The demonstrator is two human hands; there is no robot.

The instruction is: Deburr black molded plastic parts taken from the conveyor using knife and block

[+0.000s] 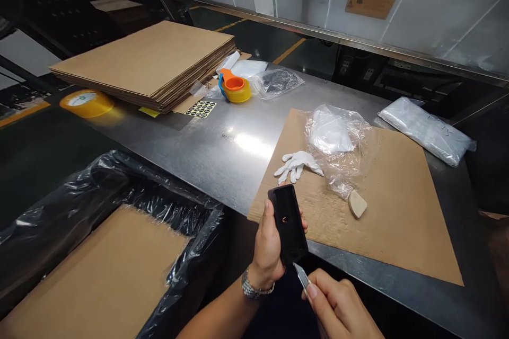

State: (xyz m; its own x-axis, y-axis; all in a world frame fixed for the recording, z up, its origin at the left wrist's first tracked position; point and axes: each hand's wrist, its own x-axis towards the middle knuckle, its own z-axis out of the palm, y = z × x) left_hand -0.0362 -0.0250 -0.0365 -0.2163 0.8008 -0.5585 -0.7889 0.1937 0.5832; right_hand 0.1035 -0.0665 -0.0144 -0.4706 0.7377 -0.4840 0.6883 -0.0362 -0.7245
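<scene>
A head-worn camera looks forward and down over the tabletop (pixel 207 143). The left hand (pixel 268 246) and right hand (pixel 338 307) sit closest, at six o'clock; the wall (pixel 437 5) is farthest, at one o'clock.

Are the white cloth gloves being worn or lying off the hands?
Off: the white cloth gloves lie limp on the brown cardboard sheet; the left hand and right hand are bare.

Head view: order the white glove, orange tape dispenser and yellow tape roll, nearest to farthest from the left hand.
1. White glove, on the cardboard sheet beyond the left hand.
2. Orange tape dispenser, farther back by the cardboard stack.
3. Yellow tape roll, far left.
</scene>
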